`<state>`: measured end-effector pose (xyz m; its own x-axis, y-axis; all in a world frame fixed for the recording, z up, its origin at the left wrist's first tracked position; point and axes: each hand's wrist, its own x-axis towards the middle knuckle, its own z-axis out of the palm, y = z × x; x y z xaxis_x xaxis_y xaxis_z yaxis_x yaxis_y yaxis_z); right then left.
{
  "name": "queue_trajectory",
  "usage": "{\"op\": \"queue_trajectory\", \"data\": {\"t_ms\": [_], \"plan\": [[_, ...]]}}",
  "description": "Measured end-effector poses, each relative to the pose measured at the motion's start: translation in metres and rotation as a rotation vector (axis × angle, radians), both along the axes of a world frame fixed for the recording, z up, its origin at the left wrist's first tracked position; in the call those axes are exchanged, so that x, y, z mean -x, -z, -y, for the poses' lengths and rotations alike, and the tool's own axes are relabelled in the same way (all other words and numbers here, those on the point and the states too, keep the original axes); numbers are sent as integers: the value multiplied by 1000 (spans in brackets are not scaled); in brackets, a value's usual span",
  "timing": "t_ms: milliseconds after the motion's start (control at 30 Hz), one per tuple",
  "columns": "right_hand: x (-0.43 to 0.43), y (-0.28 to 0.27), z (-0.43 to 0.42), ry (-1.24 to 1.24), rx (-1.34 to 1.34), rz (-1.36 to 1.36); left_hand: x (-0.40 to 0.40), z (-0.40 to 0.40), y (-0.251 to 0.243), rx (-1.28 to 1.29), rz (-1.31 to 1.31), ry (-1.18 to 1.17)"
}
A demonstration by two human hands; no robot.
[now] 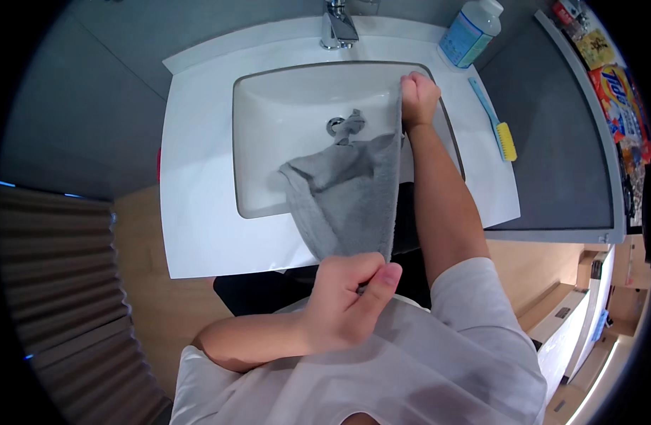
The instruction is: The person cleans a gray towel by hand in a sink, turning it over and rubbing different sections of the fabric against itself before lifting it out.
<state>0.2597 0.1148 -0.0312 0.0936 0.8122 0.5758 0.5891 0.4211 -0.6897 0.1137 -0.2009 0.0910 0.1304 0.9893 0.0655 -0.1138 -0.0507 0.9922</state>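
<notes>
A grey towel (352,204) is stretched between my two hands, its top edge pulled straight. My left hand (349,300) grips one corner close to my body, in front of the counter's front edge. Over the far right side of the white sink (267,133), my right hand (420,98) is closed around the other end of that edge. The towel's middle sags into the basin, and a twisted end of it lies beside the drain (335,125). Parts of the towel inside my fists are hidden.
A chrome faucet (338,29) stands behind the basin on the white countertop (200,175). At the back right is a bottle (468,37) with a blue label. A blue-handled scrub brush (498,125) with yellow bristles lies right of the sink. Packages, including Tide (617,101), line the far right.
</notes>
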Motion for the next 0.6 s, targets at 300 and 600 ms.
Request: {"op": "queue_trajectory", "data": {"t_ms": [300, 600], "plan": [[-28, -14, 6, 151, 199, -69, 55, -43, 3, -97, -214, -74], [-38, -12, -25, -79, 979, -170, 147, -172, 28, -133, -646, -472]]}}
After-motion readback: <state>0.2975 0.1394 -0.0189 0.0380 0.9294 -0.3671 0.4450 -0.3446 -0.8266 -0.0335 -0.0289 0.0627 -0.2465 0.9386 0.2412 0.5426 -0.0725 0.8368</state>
